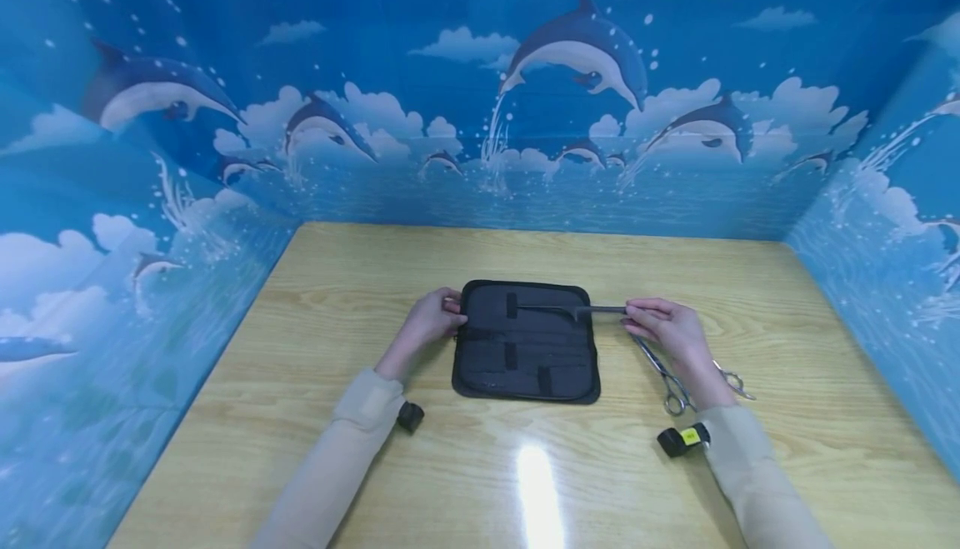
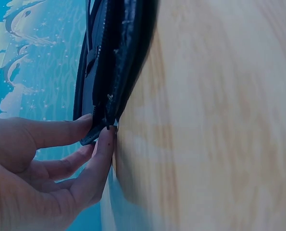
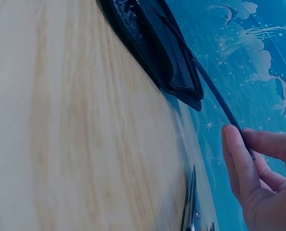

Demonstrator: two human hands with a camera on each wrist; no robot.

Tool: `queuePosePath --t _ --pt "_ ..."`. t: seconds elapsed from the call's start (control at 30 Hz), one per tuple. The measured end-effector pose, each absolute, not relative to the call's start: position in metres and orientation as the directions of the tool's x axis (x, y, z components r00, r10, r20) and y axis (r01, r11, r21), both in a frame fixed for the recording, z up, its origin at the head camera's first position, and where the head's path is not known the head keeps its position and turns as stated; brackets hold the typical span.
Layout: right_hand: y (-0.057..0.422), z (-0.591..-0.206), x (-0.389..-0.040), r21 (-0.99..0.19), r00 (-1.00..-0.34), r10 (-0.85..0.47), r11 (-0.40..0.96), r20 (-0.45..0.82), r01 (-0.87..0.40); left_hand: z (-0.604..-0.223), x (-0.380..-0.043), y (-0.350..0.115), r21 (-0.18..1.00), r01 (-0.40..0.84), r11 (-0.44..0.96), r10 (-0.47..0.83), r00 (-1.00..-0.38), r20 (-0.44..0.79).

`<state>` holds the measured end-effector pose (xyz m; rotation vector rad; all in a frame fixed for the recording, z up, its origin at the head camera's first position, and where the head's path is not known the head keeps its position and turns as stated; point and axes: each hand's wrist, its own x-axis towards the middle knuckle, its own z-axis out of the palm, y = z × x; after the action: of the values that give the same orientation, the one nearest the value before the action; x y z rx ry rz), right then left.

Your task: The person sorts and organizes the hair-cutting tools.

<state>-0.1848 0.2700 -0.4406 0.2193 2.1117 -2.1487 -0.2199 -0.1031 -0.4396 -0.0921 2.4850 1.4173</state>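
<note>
A black zip case (image 1: 491, 378) lies spread on the table, with small elastic loops inside. My left hand (image 1: 433, 317) pinches its left edge between thumb and fingers; in the left wrist view the thumb (image 2: 61, 132) is on the inner side of the rim. With the fingertips of my right hand (image 1: 671, 328) I hold the end of a dark tail comb (image 1: 600, 309). Its thin tail points left across the case, its tip at the upper elastic loop (image 1: 512, 306). In the right wrist view, fine ridges show on the comb (image 3: 219, 98) near the fingertips.
Silver scissors (image 1: 663, 372) lie on the table right of the case, below my right hand. A second pair, its handle ring (image 1: 735, 381) showing, is partly hidden by the right wrist. A dolphin-print backdrop (image 1: 465, 116) surrounds the wooden table (image 1: 360, 257).
</note>
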Motion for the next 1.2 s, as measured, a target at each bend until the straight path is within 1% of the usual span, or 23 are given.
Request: queuePosePath --t 0.17,0.27,0.37,0.6,0.73,1.03,1.2 --pt "0.268 -0.442 -0.187 -0.979 -0.978 0.018 0.008 -0.206 0.206 -0.439 -0.218 -0.103 0.831 -0.176 0.528 0.087 -0.962 -0.258" --pt "0.268 -0.442 -0.187 -0.978 -0.979 0.02 0.04 -0.205 0.206 -0.438 -0.218 -0.103 0.826 -0.17 0.537 0.086 -0.964 -0.253" --pt "0.267 -0.443 -0.187 -0.979 -0.98 0.017 0.043 -0.199 0.199 -0.439 -0.218 -0.103 0.827 -0.173 0.535 0.083 -0.963 -0.255" --pt "0.268 -0.445 -0.188 -0.981 -0.981 0.009 0.031 -0.192 0.193 -0.441 -0.218 -0.103 0.843 -0.178 0.507 0.081 -0.964 -0.252" --pt "0.267 -0.446 -0.188 -0.979 -0.98 0.025 0.029 -0.199 0.2 -0.441 -0.218 -0.104 0.847 -0.171 0.503 0.084 -0.966 -0.245" --pt "0.261 -0.444 -0.189 -0.981 -0.98 0.043 -0.017 -0.193 0.193 -0.441 -0.218 -0.104 0.841 -0.171 0.514 0.08 -0.966 -0.245" --pt "0.259 -0.445 -0.191 -0.982 -0.981 0.048 -0.005 -0.188 0.188 -0.441 -0.218 -0.103 0.834 -0.17 0.525 0.071 -0.968 -0.242"
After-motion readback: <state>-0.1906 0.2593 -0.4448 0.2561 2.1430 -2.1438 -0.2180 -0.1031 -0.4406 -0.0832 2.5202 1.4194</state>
